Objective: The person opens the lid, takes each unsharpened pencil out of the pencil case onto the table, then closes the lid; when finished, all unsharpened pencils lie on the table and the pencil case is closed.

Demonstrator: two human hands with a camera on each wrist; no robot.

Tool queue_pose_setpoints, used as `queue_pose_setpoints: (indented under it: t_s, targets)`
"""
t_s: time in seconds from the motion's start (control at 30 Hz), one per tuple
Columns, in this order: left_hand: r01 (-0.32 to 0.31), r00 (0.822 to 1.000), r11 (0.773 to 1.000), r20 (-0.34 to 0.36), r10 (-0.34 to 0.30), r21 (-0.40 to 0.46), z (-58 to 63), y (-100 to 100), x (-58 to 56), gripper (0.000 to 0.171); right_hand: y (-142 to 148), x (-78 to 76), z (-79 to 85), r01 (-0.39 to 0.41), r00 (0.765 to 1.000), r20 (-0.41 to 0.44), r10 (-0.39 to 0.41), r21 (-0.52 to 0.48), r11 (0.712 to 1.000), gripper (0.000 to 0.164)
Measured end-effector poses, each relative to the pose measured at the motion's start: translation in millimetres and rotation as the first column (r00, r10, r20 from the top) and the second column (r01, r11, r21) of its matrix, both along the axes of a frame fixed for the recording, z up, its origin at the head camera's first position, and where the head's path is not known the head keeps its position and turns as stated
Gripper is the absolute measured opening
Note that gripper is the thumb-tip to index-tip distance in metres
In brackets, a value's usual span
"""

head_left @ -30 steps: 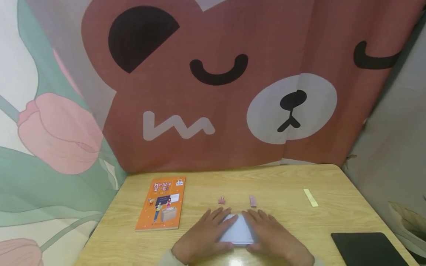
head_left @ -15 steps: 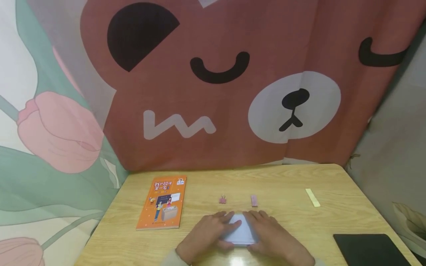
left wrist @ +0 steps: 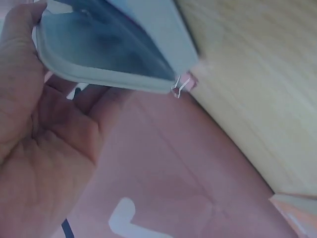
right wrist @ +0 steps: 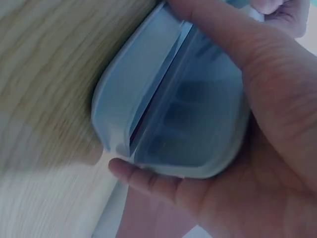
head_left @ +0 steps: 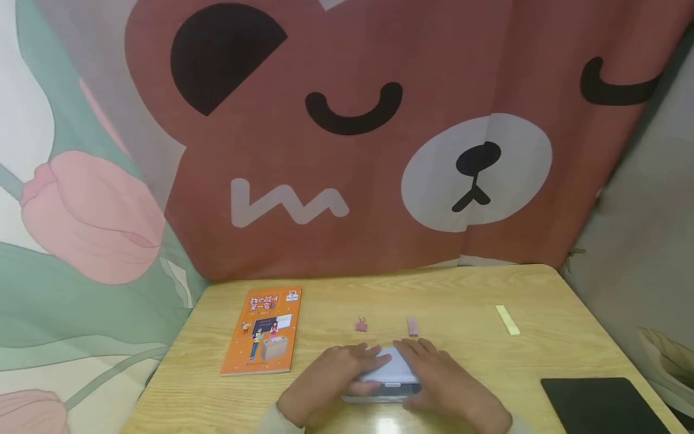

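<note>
I grasp the pale blue-grey hinged plastic case (head_left: 386,377) at the table's (head_left: 466,295) near edge, left hand (head_left: 325,383) and right hand (head_left: 447,386) curled round its ends.

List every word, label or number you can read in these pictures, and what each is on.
Orange book: large Chinese title at the top of the cover, too small and blurred to quote; smaller print and a round badge beside it, unreadable.
White case held by the left hand and right hand: no text shows.
Black pad, yellow strip, pink clip: no text.
Bear curtain: drawing only, no words.
</note>
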State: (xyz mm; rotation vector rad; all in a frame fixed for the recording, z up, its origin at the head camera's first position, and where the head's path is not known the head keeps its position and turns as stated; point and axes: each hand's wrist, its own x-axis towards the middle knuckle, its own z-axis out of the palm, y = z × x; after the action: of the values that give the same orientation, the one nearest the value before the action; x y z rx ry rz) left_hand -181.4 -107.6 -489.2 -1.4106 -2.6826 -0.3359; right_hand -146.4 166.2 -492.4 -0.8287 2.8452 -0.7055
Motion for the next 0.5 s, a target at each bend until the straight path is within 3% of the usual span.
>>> queue_pose_setpoints:
  t_s: [0.1, 0.2, 0.37, 0.5]
  targets:
    - [0.016, 1.000, 0.996, 0.020, -0.018, 0.086, 6.2, -6, -3.4, 0.043, 5, -5.3, 10.2, -0.009, 0.999, 0.046, 0.011, -0.042, 0.999, 0.101]
    - [0.033, 0.999, 0.987, -0.027, -0.029, 0.158, 10.2, -9, -7.5, 0.036, 13, -10.6, 24.0, -0.014, 0.998, 0.060, 0.020, -0.103, 0.995, 0.083]
    - [0.029, 0.993, 0.972, -0.117, -0.001, 0.233, 9.7, -7, -11.3, 0.028, 24, -18.1, 35.6, -0.042, 0.999, 0.009, 0.044, -0.157, 0.987, 0.042]
    - [0.030, 0.980, 0.972, -0.197, 0.018, 0.235, 9.0, -7, -12.2, 0.018, 24, -22.6, 30.7, -0.029, 0.997, -0.074, 0.014, -0.209, 0.978, 0.029]
